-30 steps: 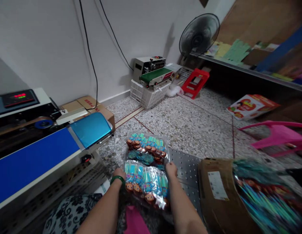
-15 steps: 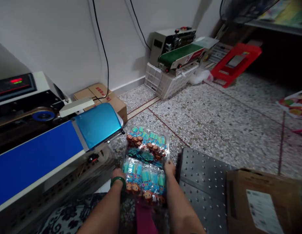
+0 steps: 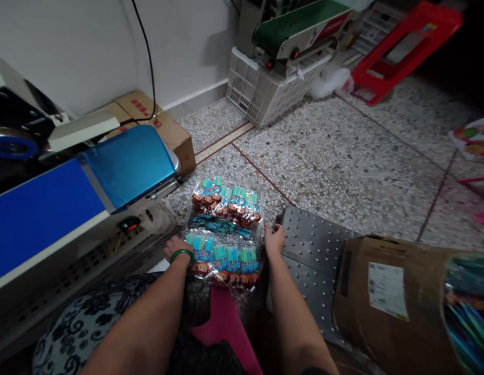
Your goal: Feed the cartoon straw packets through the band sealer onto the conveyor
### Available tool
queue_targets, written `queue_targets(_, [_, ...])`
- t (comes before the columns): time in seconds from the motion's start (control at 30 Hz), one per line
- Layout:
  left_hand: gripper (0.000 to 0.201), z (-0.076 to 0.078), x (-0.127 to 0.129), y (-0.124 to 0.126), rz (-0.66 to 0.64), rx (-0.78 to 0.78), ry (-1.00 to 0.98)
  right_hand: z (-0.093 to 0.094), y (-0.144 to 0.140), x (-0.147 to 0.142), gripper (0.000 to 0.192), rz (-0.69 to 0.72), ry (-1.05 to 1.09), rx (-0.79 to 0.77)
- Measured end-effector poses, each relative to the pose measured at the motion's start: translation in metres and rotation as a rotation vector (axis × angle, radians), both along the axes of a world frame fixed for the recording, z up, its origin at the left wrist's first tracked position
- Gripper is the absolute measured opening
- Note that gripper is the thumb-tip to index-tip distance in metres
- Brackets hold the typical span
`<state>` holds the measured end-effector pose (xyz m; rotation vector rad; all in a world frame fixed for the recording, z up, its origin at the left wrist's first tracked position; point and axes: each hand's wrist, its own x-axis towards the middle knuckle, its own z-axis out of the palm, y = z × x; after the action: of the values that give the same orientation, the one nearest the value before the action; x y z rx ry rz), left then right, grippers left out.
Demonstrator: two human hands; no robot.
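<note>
A clear plastic tray (image 3: 226, 226) lies in front of me, packed with rows of small flat pieces printed with cartoon figures in blue, green and brown. My left hand (image 3: 178, 248), with a green bangle (image 3: 182, 254) at the wrist, grips the tray's left side. At the right edge, my right hand (image 3: 274, 239) is closed with bent fingers on the rim. Parts of the fingers on both hands are hidden. Below the tray's near edge shows a pink plastic piece (image 3: 222, 312); whether the tray rests on it I cannot tell.
A machine with a blue conveyor belt (image 3: 42, 224) stands at left, a cardboard box (image 3: 172, 130) behind it. Farther back, a green-belt machine (image 3: 296, 26) sits on a white crate (image 3: 257, 88). At right are a dark studded stool (image 3: 312, 255), an open carton (image 3: 382, 297) and a red stool (image 3: 406, 52).
The view has tilted down and turned right, bringing the open carton's contents into sight. Both hands remain at the tray's sides, and the tray appears slightly higher and farther left in view.
</note>
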<state>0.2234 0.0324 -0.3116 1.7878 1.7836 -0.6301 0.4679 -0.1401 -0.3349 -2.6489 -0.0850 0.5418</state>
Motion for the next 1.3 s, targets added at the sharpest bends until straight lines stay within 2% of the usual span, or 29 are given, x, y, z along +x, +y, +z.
queue_targets(0.07, [0.037, 0.006, 0.007, -0.003, 0.044, 0.051, 0.053, 0.008, -0.015, -0.016, 0.046, 0.068, 0.031, 0.032])
queue_targets(0.17, [0.035, 0.012, 0.014, -0.006, 0.046, 0.043, 0.04, 0.007, -0.028, -0.045, 0.046, 0.164, 0.115, 0.058])
queue_targets(0.23, [0.033, 0.014, 0.016, -0.006, 0.028, 0.022, 0.015, 0.004, -0.028, -0.06, 0.058, 0.229, 0.114, 0.028])
queue_targets(0.33, [0.031, 0.014, 0.016, -0.006, 0.003, -0.004, -0.017, 0.003, -0.019, -0.072, 0.076, 0.297, 0.106, -0.11])
queue_targets(0.4, [0.03, 0.014, 0.015, -0.005, -0.007, -0.019, -0.031, 0.007, -0.012, -0.072, 0.075, 0.323, 0.12, -0.228])
queue_targets(0.5, [0.029, 0.013, 0.014, -0.003, -0.02, -0.037, -0.044, 0.017, -0.006, -0.065, 0.061, 0.431, 0.027, -0.369])
queue_targets(0.63, [0.029, 0.011, 0.018, -0.002, -0.043, -0.055, -0.051, 0.023, 0.005, -0.047, 0.038, 0.651, -0.077, -0.35])
queue_targets(0.77, [0.029, 0.009, 0.023, -0.003, -0.072, -0.06, -0.077, 0.02, 0.023, -0.033, 0.031, 0.867, -0.04, -0.34])
queue_targets(0.93, [0.027, 0.014, 0.027, -0.005, -0.116, -0.062, -0.161, 0.028, 0.038, -0.027, 0.03, 0.994, -0.008, -0.401])
queue_targets(1.03, [0.025, 0.027, 0.035, -0.007, -0.164, -0.041, -0.277, 0.05, 0.039, -0.023, 0.032, 1.046, 0.006, -0.431])
queue_targets(1.1, [0.025, 0.041, 0.047, -0.012, -0.221, -0.028, -0.404, 0.075, 0.037, -0.02, 0.032, 1.079, 0.006, -0.443])
queue_targets(1.17, [0.037, 0.06, 0.065, -0.02, -0.303, -0.027, -0.57, 0.109, 0.036, -0.018, 0.031, 1.118, -0.01, -0.442])
queue_targets(1.23, [0.064, 0.086, 0.084, -0.026, -0.398, -0.036, -0.755, 0.148, 0.038, -0.018, 0.031, 1.175, -0.037, -0.391])
queue_targets(1.27, [0.07, 0.101, 0.091, -0.027, -0.437, -0.041, -0.838, 0.17, 0.042, -0.019, 0.03, 1.203, -0.049, -0.327])
queue_targets(1.3, [0.065, 0.117, 0.096, -0.026, -0.462, -0.042, -0.908, 0.191, 0.047, -0.02, 0.029, 1.223, -0.055, -0.225])
